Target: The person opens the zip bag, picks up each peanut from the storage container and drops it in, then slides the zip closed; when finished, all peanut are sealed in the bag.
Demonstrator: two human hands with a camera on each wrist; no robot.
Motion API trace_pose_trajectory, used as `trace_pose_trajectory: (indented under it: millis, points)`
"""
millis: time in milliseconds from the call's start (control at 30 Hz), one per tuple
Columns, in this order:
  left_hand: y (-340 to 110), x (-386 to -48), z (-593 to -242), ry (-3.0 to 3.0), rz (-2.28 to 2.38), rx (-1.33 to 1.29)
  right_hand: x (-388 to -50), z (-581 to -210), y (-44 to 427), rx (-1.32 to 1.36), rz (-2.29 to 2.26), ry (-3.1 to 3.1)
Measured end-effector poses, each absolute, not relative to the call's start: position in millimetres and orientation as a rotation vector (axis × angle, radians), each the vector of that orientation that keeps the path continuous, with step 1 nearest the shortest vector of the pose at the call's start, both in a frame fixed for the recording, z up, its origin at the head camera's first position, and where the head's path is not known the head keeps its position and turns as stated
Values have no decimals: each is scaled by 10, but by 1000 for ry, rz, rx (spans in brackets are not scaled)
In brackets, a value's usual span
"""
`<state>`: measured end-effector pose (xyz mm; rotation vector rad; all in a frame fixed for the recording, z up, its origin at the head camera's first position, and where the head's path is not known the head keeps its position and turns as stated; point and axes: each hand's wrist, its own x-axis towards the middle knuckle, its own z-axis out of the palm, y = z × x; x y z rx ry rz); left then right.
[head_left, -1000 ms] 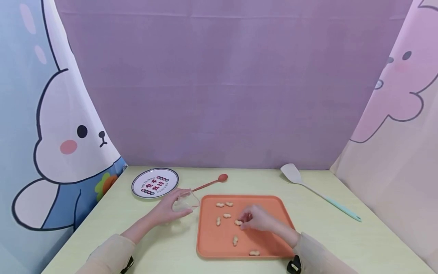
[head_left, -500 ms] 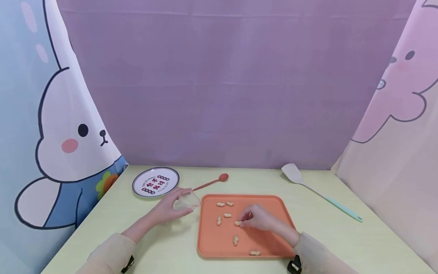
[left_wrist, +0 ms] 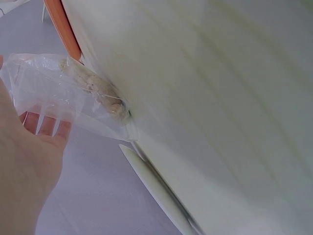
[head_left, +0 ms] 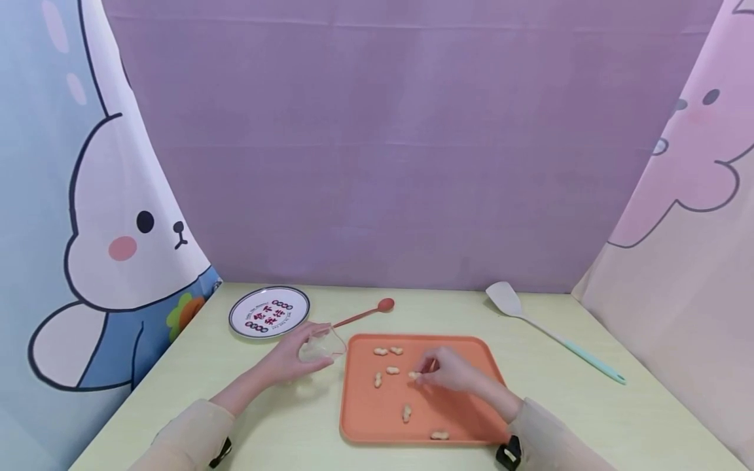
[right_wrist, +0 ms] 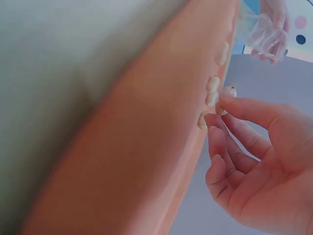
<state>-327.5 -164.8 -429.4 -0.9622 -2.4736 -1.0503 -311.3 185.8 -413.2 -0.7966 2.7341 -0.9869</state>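
Slightly shifted since half a second ago, the right hand (head_left: 449, 373) pinches one peanut (head_left: 413, 375) over the tray (head_left: 362, 418), where six others lie. Apart from it, the left hand (head_left: 291, 356) grips a clear bag (left_wrist: 54, 90) with peanuts inside, beside the tray; plate (head_left: 269, 313), spoon (head_left: 385, 305) and turner (head_left: 580, 352) lie beyond.

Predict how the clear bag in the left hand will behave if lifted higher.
The clear bag is likely floppy: its thin film looks creased. What look like peanuts are bunched near its bottom, so that end would probably sag and swing. It should be fairly light, since they fill only part of it.
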Motion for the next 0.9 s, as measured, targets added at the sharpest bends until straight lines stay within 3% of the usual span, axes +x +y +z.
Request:
trace_pose_trajectory:
  millis: [367,900]
  points:
    - [-1665,-3292,-4300,-2463,-1075,-972,-3169,-3917,1724,-790,-1020,2723]
    - [-1654,-3300,-4292,-2450,-1065,-983,-3285,-3821,1078,-946,-1297,2812]
